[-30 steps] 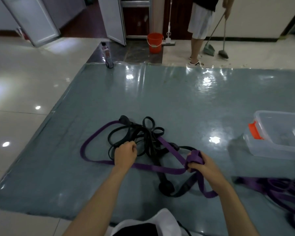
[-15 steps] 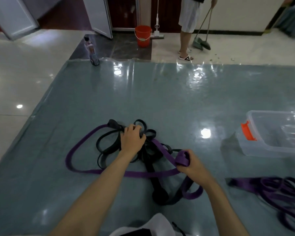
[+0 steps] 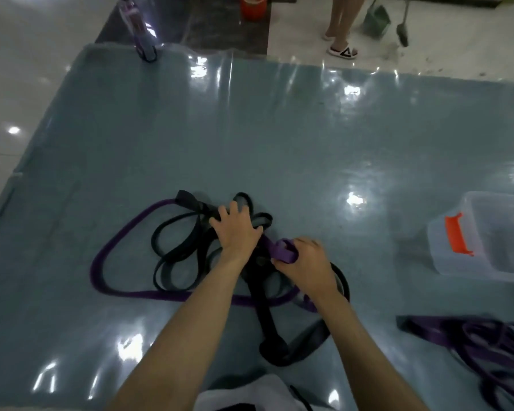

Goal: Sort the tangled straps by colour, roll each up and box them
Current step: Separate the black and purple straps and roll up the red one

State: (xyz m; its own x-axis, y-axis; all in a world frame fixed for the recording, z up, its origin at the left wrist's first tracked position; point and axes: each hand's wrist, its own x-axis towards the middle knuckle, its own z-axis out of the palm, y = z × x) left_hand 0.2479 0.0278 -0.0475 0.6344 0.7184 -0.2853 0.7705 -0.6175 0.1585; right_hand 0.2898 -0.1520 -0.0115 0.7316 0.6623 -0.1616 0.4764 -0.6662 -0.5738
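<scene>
Your left hand [image 3: 238,232] presses spread fingers on the black straps [image 3: 178,253] tangled on the near mat [image 3: 250,137]; your right hand [image 3: 304,262] grips the rolled purple strap [image 3: 284,250] just beside it.

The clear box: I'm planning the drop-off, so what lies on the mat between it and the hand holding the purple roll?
In the head view, only bare mat lies between the right hand and the clear box.

A tangle of black straps [image 3: 190,256] lies looped flat, threaded by one long purple strap [image 3: 107,262] curving round its left side. Right of the tangle sits a clear open box [image 3: 487,241]; below that, loose purple straps [image 3: 472,339].
</scene>
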